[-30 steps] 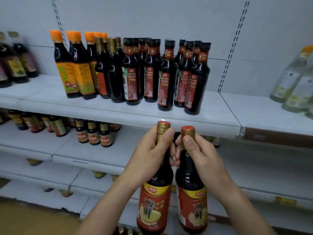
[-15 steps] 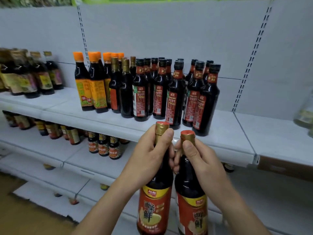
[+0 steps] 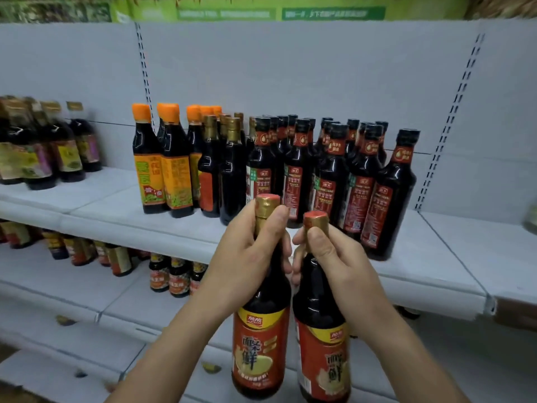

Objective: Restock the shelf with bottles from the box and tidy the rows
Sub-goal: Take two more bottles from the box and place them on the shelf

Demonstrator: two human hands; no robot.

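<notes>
The bottles (image 3: 261,330) have risen toward the shelf (image 3: 130,225) at 12 o'clock. Left hand (image 3: 244,257) and right hand (image 3: 334,266) each grip a neck. Bumping the row (image 3: 334,175) could topple it.

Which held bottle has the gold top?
The left bottle, in the left hand: gold foil top, while the right bottle in the right hand has a red one.

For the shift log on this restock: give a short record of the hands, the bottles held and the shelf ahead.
left hand: grips neck of gold-capped bottle
right hand: grips neck of red-capped bottle
held bottles: upright, side by side, in front of the shelf, not on it
shelf stock: black-capped bottles in rows, orange-capped bottles to their left
bare board: right of the black-capped rows
</notes>
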